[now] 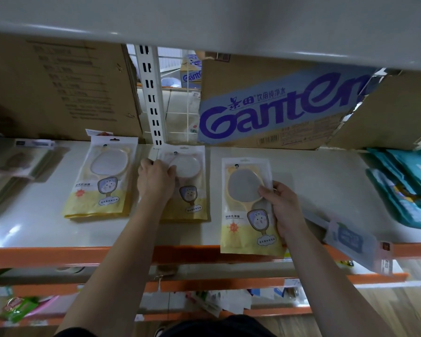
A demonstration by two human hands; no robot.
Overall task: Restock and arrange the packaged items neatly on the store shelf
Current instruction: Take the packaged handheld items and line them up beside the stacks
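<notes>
Head view of the white shelf [314, 181] with its orange front rail [58, 255]. Three packaged hand mirrors lie flat in a row. The left mirror pack [100, 178] lies untouched. The middle mirror pack [192, 190], just beside it, is gripped at its upper left by the curled fingers of the left hand [156, 181]. The right mirror pack [248, 210] overhangs the rail, and the right hand [283, 210] pinches its right edge, thumb on the front. Behind stand a Ganten cardboard box [277, 105], a plain carton [58, 88] and a slotted upright [151, 98]. Teal packs [404, 186] lie at far right.
</notes>
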